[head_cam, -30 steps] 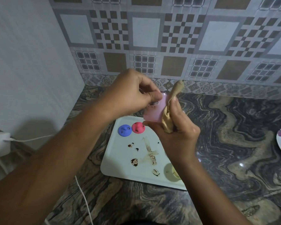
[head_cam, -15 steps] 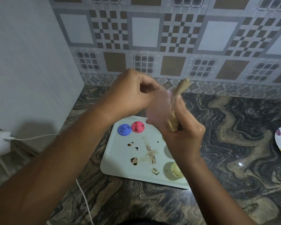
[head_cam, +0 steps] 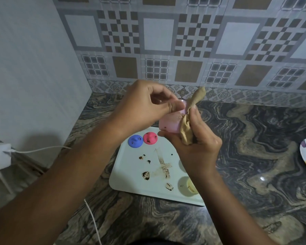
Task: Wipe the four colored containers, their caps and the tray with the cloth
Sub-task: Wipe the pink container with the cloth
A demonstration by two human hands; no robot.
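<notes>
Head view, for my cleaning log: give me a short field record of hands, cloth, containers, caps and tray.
left hand: pinches the pink container at its rim
right hand: grips the cloth against the container's side
pink container: held above the tray, dark specks showing
caps: blue cap and red cap side by side on the tray, both spotted
tray: white, on the countertop, brown smears
yellow container: on the tray's near right, partly hidden

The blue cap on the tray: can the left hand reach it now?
Probably, once freed: the left hand holds the pink container, but the blue cap lies uncovered on the tray close by.
</notes>
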